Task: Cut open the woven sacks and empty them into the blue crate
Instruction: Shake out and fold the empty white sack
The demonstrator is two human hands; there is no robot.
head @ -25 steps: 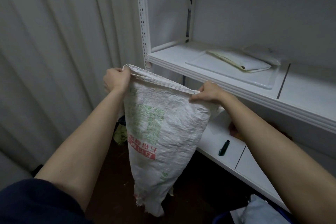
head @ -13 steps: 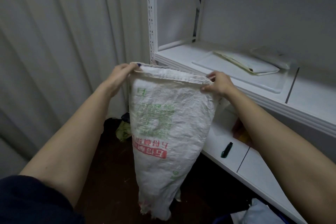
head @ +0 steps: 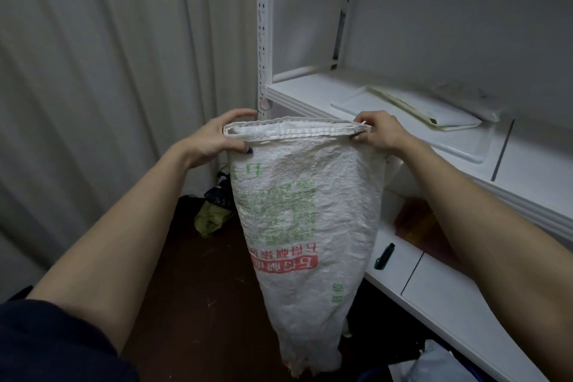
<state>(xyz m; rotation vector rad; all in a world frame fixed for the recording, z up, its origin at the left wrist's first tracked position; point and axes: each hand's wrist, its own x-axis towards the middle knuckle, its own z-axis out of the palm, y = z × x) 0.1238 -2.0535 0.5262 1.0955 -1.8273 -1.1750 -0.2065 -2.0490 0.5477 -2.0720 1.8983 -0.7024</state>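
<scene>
A white woven sack (head: 305,226) with green and red print hangs upside down in front of me, its sewn hem on top and its frayed cut end at the bottom. My left hand (head: 217,136) grips the hem's left corner, thumb on the near side. My right hand (head: 376,130) pinches the hem's right corner. The sack looks limp and flat. A sliver of the blue crate (head: 474,374) with pale bags in it shows at the bottom right, below the sack's open end.
A white shelf unit (head: 403,121) stands to the right, with a tray and flat packets on its upper board and a dark marker (head: 384,256) on the lower board. A curtain hangs on the left. A crumpled green bag (head: 212,217) lies on the dark floor.
Both hands have lifted the sack's hem higher and levelled it, pulling it straighter. My right hand moved right along the hem to its corner.
</scene>
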